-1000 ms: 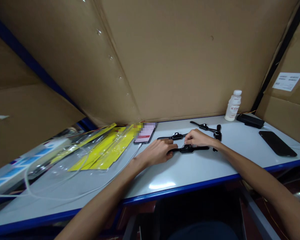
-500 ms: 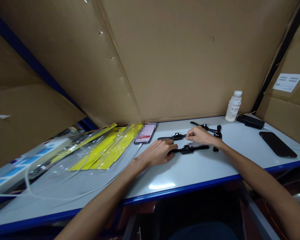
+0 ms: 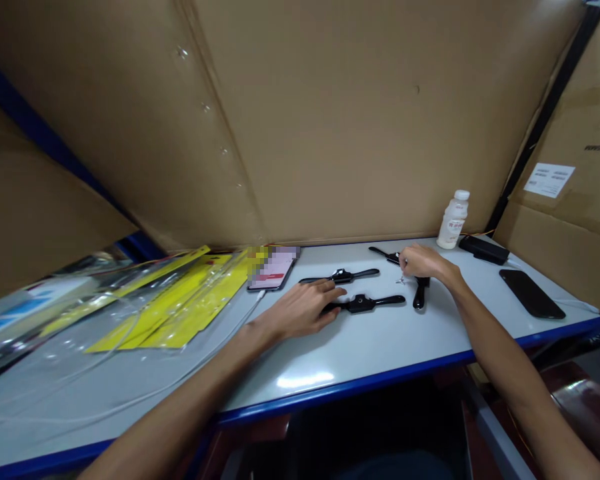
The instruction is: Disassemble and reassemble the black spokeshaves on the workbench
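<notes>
My left hand (image 3: 310,308) lies low over the table, fingers loosely spread. The left handle of the nearer black spokeshave (image 3: 363,304) runs under it; whether the fingers grip it is unclear. Just behind lies another spokeshave (image 3: 341,276), close to my left fingertips. My right hand (image 3: 420,261) is closed in a pinch over the right side of the group. Small shiny bits show below its fingertips, too small to name. Partly hidden by that hand are a third spokeshave (image 3: 383,253) at the back and one turned sideways, its handle (image 3: 419,297) pointing at me.
Yellow cards in clear plastic packaging (image 3: 180,307) lie at left, beside a phone (image 3: 275,268) on a white cable. Beyond them is a power strip (image 3: 35,307). At right stand a bottle (image 3: 453,220), a black box-shaped device (image 3: 484,250) and a dark phone (image 3: 531,293). Cardboard (image 3: 330,133) walls the back.
My right hand has moved right, from beside the far middle spokeshave to over the right-hand ones. My left hand stays by the same handles. The view has shifted slightly.
</notes>
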### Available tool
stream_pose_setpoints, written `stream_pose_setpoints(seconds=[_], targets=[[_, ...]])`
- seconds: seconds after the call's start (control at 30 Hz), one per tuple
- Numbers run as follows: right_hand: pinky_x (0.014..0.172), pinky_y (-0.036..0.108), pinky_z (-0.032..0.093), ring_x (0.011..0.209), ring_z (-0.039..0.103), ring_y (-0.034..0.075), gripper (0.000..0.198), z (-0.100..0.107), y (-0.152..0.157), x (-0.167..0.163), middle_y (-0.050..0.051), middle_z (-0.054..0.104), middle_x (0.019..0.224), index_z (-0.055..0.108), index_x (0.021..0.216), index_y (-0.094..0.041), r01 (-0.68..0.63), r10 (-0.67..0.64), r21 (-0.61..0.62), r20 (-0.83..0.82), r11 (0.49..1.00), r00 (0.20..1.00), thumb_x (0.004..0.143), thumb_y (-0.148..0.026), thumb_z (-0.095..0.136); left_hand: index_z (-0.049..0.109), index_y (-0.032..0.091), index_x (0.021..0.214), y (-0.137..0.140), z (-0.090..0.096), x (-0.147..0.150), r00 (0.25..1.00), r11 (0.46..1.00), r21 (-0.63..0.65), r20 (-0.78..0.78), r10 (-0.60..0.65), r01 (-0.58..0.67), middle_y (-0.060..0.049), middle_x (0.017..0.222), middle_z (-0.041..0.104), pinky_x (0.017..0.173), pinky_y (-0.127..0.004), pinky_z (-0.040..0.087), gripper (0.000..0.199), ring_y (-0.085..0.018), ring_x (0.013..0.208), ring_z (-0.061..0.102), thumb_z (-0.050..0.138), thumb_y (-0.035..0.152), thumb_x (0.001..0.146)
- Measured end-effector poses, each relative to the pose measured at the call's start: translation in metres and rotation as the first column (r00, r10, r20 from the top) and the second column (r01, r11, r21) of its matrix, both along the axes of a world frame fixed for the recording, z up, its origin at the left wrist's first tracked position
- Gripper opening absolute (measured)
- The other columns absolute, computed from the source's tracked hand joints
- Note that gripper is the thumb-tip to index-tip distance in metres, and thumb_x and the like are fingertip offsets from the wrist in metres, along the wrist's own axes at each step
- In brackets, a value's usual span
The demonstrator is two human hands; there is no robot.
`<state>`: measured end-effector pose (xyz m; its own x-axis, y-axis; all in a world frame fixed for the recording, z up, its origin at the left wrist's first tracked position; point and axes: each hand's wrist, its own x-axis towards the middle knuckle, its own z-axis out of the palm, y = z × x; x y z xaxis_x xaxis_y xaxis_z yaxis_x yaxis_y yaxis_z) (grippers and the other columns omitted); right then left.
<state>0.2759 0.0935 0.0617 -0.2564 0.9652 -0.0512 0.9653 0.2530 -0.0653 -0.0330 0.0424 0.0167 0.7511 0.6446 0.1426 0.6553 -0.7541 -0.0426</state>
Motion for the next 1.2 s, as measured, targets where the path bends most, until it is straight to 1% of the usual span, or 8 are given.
stream_pose_setpoints(seconds=[0.17,0.3,0.5,0.67,0.83,1.0,1.1,1.2], targets=[[0.07,0.031,0.046,0.101,0.071,0.032,0.025,0.001,-0.002,-0.008,0.016,0.078,0.108,0.08,0.093,-0.016,0.03,-0.013,-0.115,0.148,0.993,0.989,0.076,-0.034,0.083,0.063,0.015,0.133,0.002,-0.004,0.001,0.999,1.0,0.012,0.026,0.021,-0.021,-0.016,0.122,0.07,0.088,-0.046,0.059,0.039,-0.031,0.106,0.071,0.045,0.026,0.101],[0.071,0.032,0.047,0.104,0.071,0.033,0.028,-0.003,-0.002,-0.014,0.018,0.077,0.114,0.08,0.1,-0.014,0.014,0.01,-0.138,0.173,0.99,0.985,0.079,-0.033,0.082,0.058,0.016,0.141,0.0,-0.005,0.003,0.998,1.0,0.016,0.055,0.016,-0.017,-0.016,0.126,0.067,0.091,-0.047,0.059,0.041,-0.03,0.108,0.07,0.043,0.027,0.104],[0.073,0.032,0.05,0.103,0.071,0.029,0.015,-0.007,-0.003,-0.021,0.016,0.076,0.111,0.078,0.096,-0.015,-0.051,0.076,-0.163,0.151,0.985,0.986,0.088,-0.028,0.075,0.056,0.018,0.143,0.0,-0.011,0.005,0.996,0.999,0.003,0.077,-0.038,0.038,-0.014,0.123,0.067,0.096,-0.049,0.057,0.043,-0.03,0.114,0.067,0.051,0.025,0.101],[0.086,0.04,0.057,0.098,0.069,0.021,0.024,-0.006,-0.005,-0.024,0.008,0.072,0.112,0.07,0.107,-0.015,-0.059,0.088,-0.193,0.148,0.98,0.985,0.098,-0.037,0.068,0.053,0.016,0.145,0.002,-0.018,0.011,0.993,0.999,-0.014,0.113,-0.04,0.042,-0.016,0.123,0.066,0.099,-0.055,0.055,0.052,-0.035,0.118,0.063,0.059,0.041,0.101],[0.075,0.034,0.05,0.099,0.068,0.029,0.021,0.0,-0.009,-0.018,0.014,0.073,0.109,0.075,0.101,-0.014,-0.058,0.075,-0.164,0.096,0.985,0.993,0.085,-0.026,0.078,0.051,0.017,0.146,0.004,-0.021,0.015,0.987,0.996,-0.064,0.149,-0.054,0.064,-0.015,0.125,0.064,0.103,-0.051,0.053,0.053,-0.032,0.119,0.062,0.062,0.034,0.098],[0.076,0.03,0.044,0.106,0.064,0.027,0.038,0.003,-0.016,-0.019,0.009,0.074,0.106,0.073,0.122,-0.021,-0.236,0.234,-0.139,-0.028,0.962,0.972,0.085,-0.031,0.073,0.054,0.018,0.143,0.008,-0.019,0.007,0.985,0.991,-0.116,0.169,-0.046,0.067,-0.012,0.125,0.065,0.1,-0.045,0.055,0.051,-0.028,0.115,0.065,0.062,0.022,0.092],[0.074,0.028,0.043,0.096,0.065,0.023,0.052,0.0,-0.023,-0.027,0.005,0.074,0.099,0.071,0.132,-0.024,-0.361,0.35,-0.19,-0.089,0.913,0.933,0.081,-0.03,0.076,0.059,0.017,0.138,0.01,-0.02,0.003,0.986,0.991,-0.128,0.166,-0.025,0.046,-0.013,0.125,0.065,0.095,-0.044,0.056,0.044,-0.028,0.11,0.067,0.06,0.022,0.094],[0.069,0.029,0.041,0.086,0.064,0.021,0.061,-0.002,-0.031,-0.037,0.005,0.074,0.097,0.067,0.139,-0.026,-0.418,0.4,-0.223,-0.123,0.881,0.908,0.079,-0.028,0.077,0.065,0.018,0.131,0.011,-0.02,0.002,0.988,0.992,-0.121,0.151,-0.021,0.039,-0.013,0.121,0.067,0.091,-0.043,0.056,0.037,-0.028,0.104,0.069,0.06,0.024,0.095]])
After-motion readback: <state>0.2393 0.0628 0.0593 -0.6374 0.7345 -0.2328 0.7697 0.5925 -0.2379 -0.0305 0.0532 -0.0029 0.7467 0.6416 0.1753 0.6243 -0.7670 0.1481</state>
